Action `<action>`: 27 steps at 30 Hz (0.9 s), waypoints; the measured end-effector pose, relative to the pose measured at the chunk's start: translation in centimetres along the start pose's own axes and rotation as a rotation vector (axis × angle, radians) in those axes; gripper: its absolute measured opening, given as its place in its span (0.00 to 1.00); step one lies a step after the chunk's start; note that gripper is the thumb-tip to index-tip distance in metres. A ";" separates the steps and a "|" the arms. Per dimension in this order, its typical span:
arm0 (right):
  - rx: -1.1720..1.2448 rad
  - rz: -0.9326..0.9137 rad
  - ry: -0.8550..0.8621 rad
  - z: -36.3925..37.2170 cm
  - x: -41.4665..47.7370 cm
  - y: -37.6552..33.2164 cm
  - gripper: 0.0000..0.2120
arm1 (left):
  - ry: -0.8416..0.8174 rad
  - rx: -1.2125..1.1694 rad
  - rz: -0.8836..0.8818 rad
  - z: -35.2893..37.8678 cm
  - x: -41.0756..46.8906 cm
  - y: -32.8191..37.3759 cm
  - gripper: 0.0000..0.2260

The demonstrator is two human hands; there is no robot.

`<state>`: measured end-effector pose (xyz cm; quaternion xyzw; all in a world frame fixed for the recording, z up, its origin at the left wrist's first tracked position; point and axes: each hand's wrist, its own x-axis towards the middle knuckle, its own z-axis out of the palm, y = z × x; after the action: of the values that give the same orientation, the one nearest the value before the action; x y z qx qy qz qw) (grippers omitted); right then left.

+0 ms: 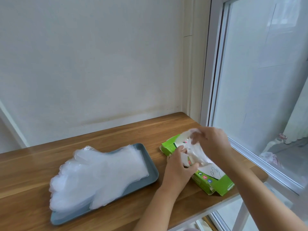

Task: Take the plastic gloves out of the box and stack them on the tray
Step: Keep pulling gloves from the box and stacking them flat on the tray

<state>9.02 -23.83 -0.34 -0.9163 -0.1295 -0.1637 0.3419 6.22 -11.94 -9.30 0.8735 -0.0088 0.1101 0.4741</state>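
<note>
A green glove box (216, 184) lies on the wooden table at the right. My left hand (179, 167) rests on top of the box, with its thumb and fingers on the plastic at the opening. My right hand (211, 142) grips a clear plastic glove (195, 151) that rises out of the box. To the left, a grey-blue tray (150, 174) carries a stack of clear plastic gloves (98, 175), whose fingers hang over the tray's left end.
The wooden table (33, 164) stands against a white wall. A window frame (211, 80) and sill run along its right side. The table's front edge is just below the box.
</note>
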 end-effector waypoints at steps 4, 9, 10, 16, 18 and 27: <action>0.356 -0.079 0.154 -3.5 0.6 -2.7 0.14 | 0.007 -0.053 -0.004 -0.5 -0.5 0.1 0.26; 0.361 -0.131 -0.086 -6.7 0.9 -4.6 0.09 | 0.077 -0.328 -0.069 -2.0 -1.5 1.3 0.23; 0.345 -0.129 -0.128 -7.1 0.9 -4.7 0.10 | 0.088 -0.396 -0.052 -2.4 -2.1 1.7 0.25; 0.181 -0.137 -0.489 -8.3 -0.1 -6.4 0.27 | 0.239 -0.586 0.134 -7.1 -5.6 5.5 0.39; 0.115 -0.149 -0.652 -8.4 -0.2 -7.6 0.32 | 0.301 -0.497 0.107 -9.5 -6.2 6.0 0.54; 0.068 -0.394 -0.997 -6.7 1.0 -13.8 0.35 | -0.089 -0.195 0.104 -17.2 -8.2 6.3 0.20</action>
<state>3.75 -18.08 12.87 -0.8295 -0.4511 0.2345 0.2312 -5.73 -1.80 3.30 0.8257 -0.0856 0.0941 0.5495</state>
